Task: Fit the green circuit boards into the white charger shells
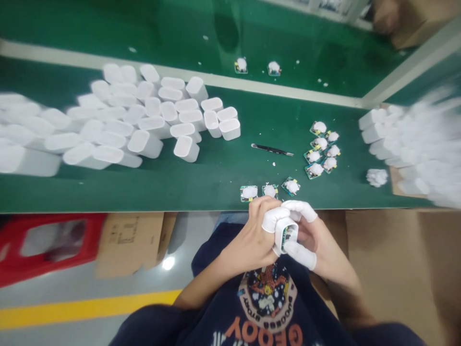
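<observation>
Both hands of the person meet before the chest, and one white casing (278, 236) is held between them; in these directions the casing is the middle of the clock, and twelve is away from the body. The left hand (256, 235) is closed around the nine o'clock side of it. The right hand (310, 238) is bent around the three o'clock side, with its thumb at the open mouth. White finger covers (301, 254) are on fingers of both hands. Inside the mouth a green circuit board (284, 236) can be seen; how deep it sits, I cannot tell.

On the green bench (201, 187), three boards with white lumps (249, 193) lie near the edge, from eleven to twelve o'clock. Farther at twelve lie black tweezers (272, 150). At one o'clock there is a cluster of seven similar boards (319, 143). At two o'clock are a crumbly white lump (377, 178) and, beyond it, a blurred white pile (414, 144). Many standing white casings (187, 149) spread from ten to eleven o'clock. Behind the pale rail (306, 92), two more boards (274, 68) lie about twelve
</observation>
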### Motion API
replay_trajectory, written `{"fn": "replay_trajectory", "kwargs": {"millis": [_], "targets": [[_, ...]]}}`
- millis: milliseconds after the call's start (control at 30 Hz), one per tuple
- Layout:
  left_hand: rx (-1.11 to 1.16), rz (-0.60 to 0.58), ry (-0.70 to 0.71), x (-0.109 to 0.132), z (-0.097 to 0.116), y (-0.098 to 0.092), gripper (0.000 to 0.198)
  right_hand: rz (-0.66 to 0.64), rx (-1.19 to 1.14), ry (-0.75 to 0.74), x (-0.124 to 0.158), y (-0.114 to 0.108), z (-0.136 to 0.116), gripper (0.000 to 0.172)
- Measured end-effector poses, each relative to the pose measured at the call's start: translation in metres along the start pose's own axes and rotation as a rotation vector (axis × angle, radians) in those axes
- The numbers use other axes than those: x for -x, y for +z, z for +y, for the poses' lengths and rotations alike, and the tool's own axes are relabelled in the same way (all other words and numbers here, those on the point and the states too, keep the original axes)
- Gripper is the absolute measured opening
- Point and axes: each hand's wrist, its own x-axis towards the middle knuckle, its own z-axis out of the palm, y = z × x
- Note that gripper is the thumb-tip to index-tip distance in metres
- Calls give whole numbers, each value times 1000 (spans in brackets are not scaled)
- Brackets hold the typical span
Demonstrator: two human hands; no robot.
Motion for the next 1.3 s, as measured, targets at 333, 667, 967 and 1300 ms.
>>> {"fn": "replay_trajectory", "kwargs": {"millis": [333,667,967,1300], "targets": [[41,32,41,0,1,3,54,-29,0,-34,-3,-5,8,47],[2,-12,20,0,-4,4,57,-65,-93,-70,-18,-9,12,39],[245,-75,-203,-12,-25,-18,41,-184,388,-180,-62,-41,-8,24],[805,178,-657,-4,-45,-5,62,152,1446,-304,-165,-43,-1,52]]}}
